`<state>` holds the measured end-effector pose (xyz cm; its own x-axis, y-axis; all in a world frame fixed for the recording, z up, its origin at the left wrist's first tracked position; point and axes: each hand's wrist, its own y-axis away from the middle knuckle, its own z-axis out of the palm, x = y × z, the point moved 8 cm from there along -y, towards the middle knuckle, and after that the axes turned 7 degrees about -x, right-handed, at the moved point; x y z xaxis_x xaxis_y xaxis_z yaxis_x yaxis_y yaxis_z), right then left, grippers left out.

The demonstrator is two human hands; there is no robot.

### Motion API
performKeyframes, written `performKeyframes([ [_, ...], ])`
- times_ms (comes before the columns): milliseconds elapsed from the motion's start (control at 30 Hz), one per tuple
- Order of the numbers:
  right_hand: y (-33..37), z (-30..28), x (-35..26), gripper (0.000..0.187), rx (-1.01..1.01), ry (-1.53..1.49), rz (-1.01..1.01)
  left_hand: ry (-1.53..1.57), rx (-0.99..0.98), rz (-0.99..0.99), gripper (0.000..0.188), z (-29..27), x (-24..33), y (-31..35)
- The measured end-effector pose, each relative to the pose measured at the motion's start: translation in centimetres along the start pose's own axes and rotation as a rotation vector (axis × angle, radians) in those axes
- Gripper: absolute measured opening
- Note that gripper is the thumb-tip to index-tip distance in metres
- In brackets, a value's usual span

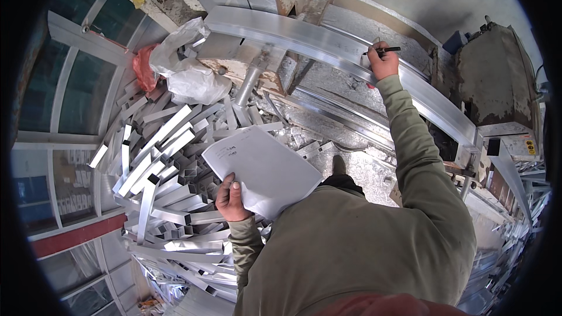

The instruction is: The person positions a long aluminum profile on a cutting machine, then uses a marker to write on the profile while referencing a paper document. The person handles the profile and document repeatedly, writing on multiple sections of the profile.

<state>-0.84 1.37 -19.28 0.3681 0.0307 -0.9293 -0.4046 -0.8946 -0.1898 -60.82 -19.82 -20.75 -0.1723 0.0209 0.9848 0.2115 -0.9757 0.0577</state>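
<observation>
My left hand (233,200) grips the lower left edge of a white sheet of paper (263,167), its thumb lying on top. Some handwriting shows near the sheet's upper left corner. Out ahead to the right, my right hand (383,63) is closed around a black marker pen (387,50). The pen's tip points left, over a long silver aluminium profile (316,44) that runs across the machine. My right hand is at the profile, though whether the pen tip touches the metal I cannot tell.
Many cut aluminium tubes (170,184) lie heaped at my left. White plastic bags (190,76) and a red bag (144,69) rest at the heap's far end. A grey machine housing (494,76) stands at the right. Metal scraps cover the floor by my foot (339,165).
</observation>
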Motion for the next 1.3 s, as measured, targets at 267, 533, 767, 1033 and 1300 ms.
performKeyframes([
  [267,0.3,-1.0,-1.0,0.018,0.087,0.135,-0.06,0.001,-0.009,0.009,0.035,0.7,0.7,0.2],
  [533,0.8,-1.3,-1.0,0.019,0.138,0.247,-0.074,0.014,0.004,-0.002,0.035,-0.3,0.3,0.7],
  [767,0.9,-1.2,-1.2,0.016,0.114,0.241,-0.083,-0.007,0.017,0.004,0.034,0.2,0.6,0.8],
  [1033,1.2,-1.4,-1.3,0.017,0.127,0.187,-0.068,-0.019,-0.001,0.007,0.034,0.6,0.6,0.6],
  [1300,0.9,-1.4,-0.1,0.015,0.098,0.122,-0.087,-0.006,0.0,-0.005,0.035,0.4,0.4,0.5],
])
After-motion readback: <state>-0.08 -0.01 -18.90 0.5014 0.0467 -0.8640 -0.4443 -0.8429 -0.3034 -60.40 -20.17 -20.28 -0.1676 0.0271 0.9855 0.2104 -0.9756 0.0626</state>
